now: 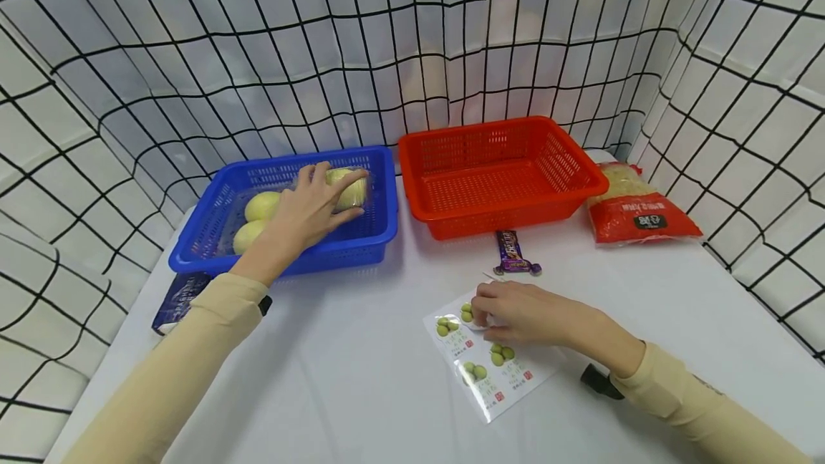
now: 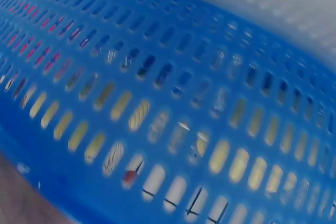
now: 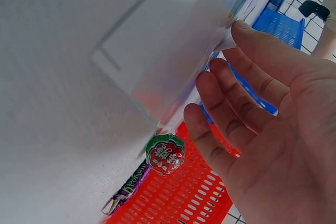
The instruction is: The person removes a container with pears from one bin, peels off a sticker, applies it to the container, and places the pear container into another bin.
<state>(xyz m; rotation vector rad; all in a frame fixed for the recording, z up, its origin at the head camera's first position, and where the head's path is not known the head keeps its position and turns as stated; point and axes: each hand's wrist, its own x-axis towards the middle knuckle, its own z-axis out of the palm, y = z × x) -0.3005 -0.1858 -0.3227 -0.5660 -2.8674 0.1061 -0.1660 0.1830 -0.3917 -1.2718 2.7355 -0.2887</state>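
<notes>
Here, left hand (image 1: pixel 306 208) splayed over yellow pack (image 1: pixel 351 195), right hand (image 1: pixel 527 312) in pinch on sheet (image 1: pixel 480 378).

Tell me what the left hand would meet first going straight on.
Probably the yellow pack inside the blue basket, right by the left hand, though depth and contact are unclear.

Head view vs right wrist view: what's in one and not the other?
Head only: two round yellow fruits and a yellow package in the blue basket, plus a red-and-clear bag right of the red basket.

Right wrist only: a round green-and-red wrapper and the palm side of the right hand.

Both: the right hand at the printed sheet, the purple candy bar, and both baskets, though the right wrist view cuts the baskets off.
</notes>
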